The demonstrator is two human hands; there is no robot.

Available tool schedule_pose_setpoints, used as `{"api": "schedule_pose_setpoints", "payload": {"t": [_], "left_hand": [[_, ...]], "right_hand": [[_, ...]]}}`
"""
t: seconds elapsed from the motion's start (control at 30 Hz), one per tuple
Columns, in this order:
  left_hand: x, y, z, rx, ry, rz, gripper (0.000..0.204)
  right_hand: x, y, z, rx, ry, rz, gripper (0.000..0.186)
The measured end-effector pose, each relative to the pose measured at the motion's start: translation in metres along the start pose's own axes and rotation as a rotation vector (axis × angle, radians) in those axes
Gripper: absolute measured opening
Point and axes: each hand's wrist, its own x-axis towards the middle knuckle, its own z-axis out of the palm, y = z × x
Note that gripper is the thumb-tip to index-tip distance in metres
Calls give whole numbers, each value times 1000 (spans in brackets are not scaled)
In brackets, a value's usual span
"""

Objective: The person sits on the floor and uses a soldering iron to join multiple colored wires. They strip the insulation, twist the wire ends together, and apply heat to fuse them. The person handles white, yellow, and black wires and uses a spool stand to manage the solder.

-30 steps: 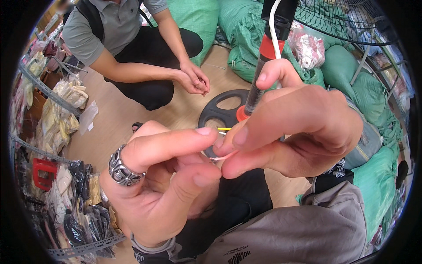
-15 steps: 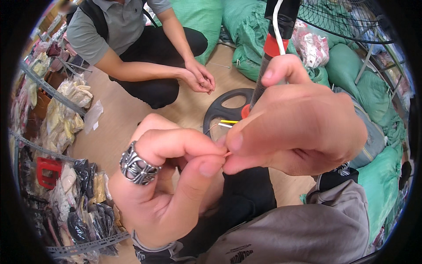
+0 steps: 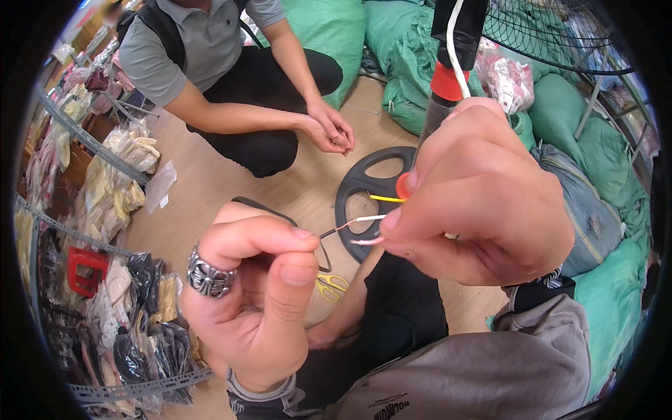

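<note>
My left hand (image 3: 248, 301), with a wide silver ring, has index finger and thumb tips pressed close; whatever is between them is too small to make out. Opposite it, my right hand (image 3: 483, 196) pinches a pink wire (image 3: 365, 241) with a short stripped end. Beside that are a yellow wire (image 3: 385, 199) and a white wire (image 3: 371, 218), whose bare copper meets a dark wire (image 3: 327, 234). A black pole (image 3: 455, 35) with a red collar (image 3: 448, 82) and white cable stands behind my right hand on a black round base (image 3: 353, 171). Yellow-handled scissors (image 3: 331, 285) lie below.
A co-worker (image 3: 231, 84) squats across from me, hands joined. Low metal racks (image 3: 98, 147) hold bagged garments on the left, with a red plastic object (image 3: 85, 271). Green sacks (image 3: 588, 161) are piled at the back and right, near a black wire fan guard (image 3: 546, 35).
My hands have separated from their shared pinch, the left moving away leftward. The pink wire's end, the copper strand and the scissors now show between them.
</note>
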Motion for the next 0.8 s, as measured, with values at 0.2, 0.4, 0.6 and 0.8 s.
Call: {"api": "schedule_pose_setpoints", "payload": {"t": [0.2, 0.4, 0.6, 0.8], "left_hand": [[4, 4, 1, 51, -174, -3, 27], [10, 9, 7, 91, -139, -54, 23], [34, 14, -12, 28, -520, -340, 17], [59, -4, -19, -328, -670, -802, 13]], "right_hand": [[0, 3, 2, 55, 24, -22, 24], [-1, 1, 2, 3, -7, -8, 22], [1, 2, -2, -3, -76, -29, 20], [4, 17, 3, -126, -102, -223, 25]]}}
